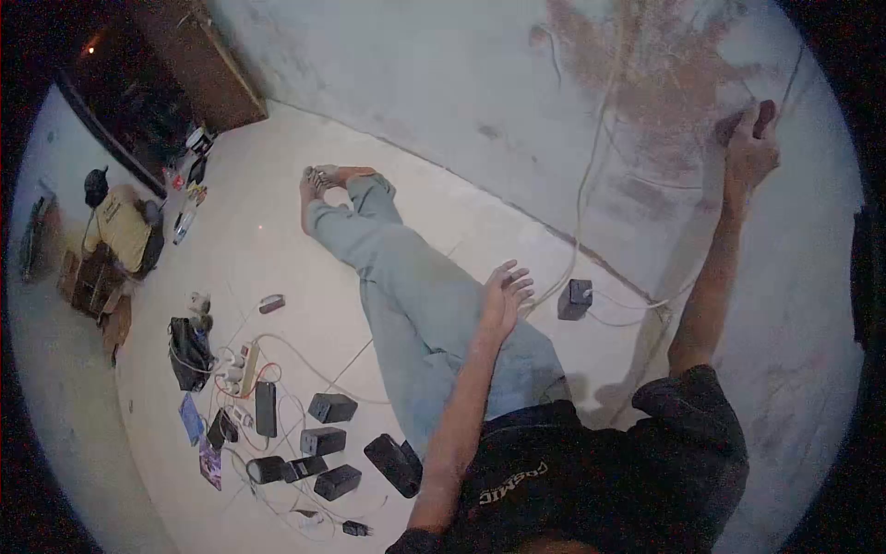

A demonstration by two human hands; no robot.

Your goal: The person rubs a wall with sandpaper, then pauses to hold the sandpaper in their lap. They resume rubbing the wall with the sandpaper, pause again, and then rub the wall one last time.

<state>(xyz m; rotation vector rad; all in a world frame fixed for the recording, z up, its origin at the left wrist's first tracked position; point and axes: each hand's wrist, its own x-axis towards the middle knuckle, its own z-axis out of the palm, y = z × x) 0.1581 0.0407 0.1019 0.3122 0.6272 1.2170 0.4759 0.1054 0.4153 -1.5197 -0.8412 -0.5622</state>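
Note:
My right hand (755,159) is raised against the stained wall (517,120). Its fingers are closed round a small dark reddish object (764,119), whose kind I cannot make out. A brownish-red patch (669,78) spreads over the wall to the left of this hand. My left hand (506,297) rests near my thigh with its fingers apart, holding nothing. Grey-green trousers (415,277) cover my outstretched legs. On the floor between my leg and the wall sits a black box-shaped adapter (574,299) with a pale cable plugged in.
Several black blocks (323,440), a power strip (248,369), phones and tangled cables lie on the tiled floor to the left. A black bag (190,354) is beyond them. Another person (125,226) in a yellow shirt crouches by cardboard at the far left. A dark doorway (120,83) opens behind.

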